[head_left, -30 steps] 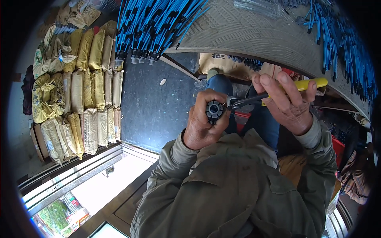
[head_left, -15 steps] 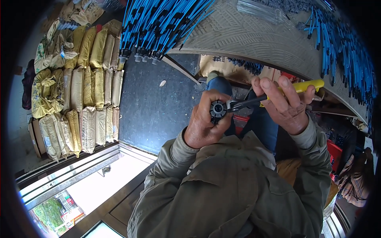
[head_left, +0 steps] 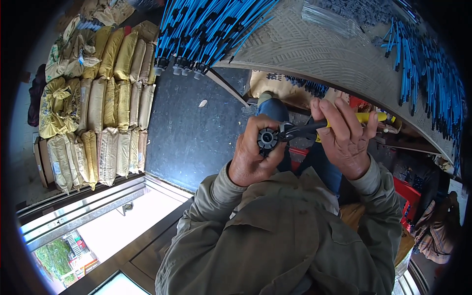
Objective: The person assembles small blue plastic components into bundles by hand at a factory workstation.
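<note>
My left hand point(head_left: 250, 156) is wrapped round a black cylindrical plastic fitting point(head_left: 267, 139), whose round, slotted end with a hole in the middle faces up. In my right hand point(head_left: 350, 147) is a pair of pliers point(head_left: 309, 129) with dark jaws and yellow handles, the fingers curled over one handle. The pliers' tip meets the right side of the fitting, beside my left thumb and fingertips. What exactly the jaws grip there is too small to make out. Both hands are above my lap.
A table point(head_left: 314, 59) curves across the front, with a bundle of blue rods with black fittings point(head_left: 201, 32) overhanging its left end. More blue rods point(head_left: 427, 73) lie at the right. Stacked sacks point(head_left: 98, 105) stand at the left, beside the dark floor point(head_left: 191, 132).
My right hand has moved slightly left and inward, its fingers closer together over the yellow handle. The pliers have turned a little toward level; my left hand stays nearly still.
</note>
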A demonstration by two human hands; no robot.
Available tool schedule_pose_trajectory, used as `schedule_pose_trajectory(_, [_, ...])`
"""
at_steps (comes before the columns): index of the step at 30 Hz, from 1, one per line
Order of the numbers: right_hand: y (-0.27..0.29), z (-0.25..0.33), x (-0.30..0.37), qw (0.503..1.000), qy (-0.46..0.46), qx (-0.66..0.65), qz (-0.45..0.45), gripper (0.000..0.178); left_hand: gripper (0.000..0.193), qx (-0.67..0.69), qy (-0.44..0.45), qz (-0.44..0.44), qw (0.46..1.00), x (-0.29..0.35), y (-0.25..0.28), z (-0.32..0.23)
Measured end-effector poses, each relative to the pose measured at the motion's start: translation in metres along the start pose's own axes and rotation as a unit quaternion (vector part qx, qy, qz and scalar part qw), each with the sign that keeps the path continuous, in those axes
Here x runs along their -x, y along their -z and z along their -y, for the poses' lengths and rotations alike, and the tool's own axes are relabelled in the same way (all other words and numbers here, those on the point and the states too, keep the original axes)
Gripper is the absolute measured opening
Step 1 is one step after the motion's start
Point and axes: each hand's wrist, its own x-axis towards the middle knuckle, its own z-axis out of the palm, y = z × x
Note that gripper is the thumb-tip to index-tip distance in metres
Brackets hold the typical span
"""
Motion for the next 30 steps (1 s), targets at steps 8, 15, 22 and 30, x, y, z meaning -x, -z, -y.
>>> schedule_pose_trajectory(8, [0.007, -0.017, 0.003, 0.992, 0.057, -0.111, 0.035, 0.018, 0.035, 0.002, 0.005, 0.0, 1.0, 0.003, 0.003, -0.001])
schedule_pose_trajectory(15, [0.05, -0.061, -0.032, 0.908, 0.106, -0.311, 0.261, 0.029, 0.042, 0.032, 0.011, 0.046, 0.998, 0.004, 0.005, -0.005])
schedule_pose_trajectory(22, [0.022, -0.082, -0.049, 0.242, -0.127, -0.62, 0.735, 0.039, 0.055, 0.134, 0.0, 0.157, 0.978, -0.007, 0.007, -0.008])
schedule_pose_trajectory(30, [0.053, -0.066, -0.023, 0.667, 0.0, -0.622, 0.409, 0.052, 0.061, 0.19, -0.069, 0.114, 0.973, -0.004, 0.006, 0.015])
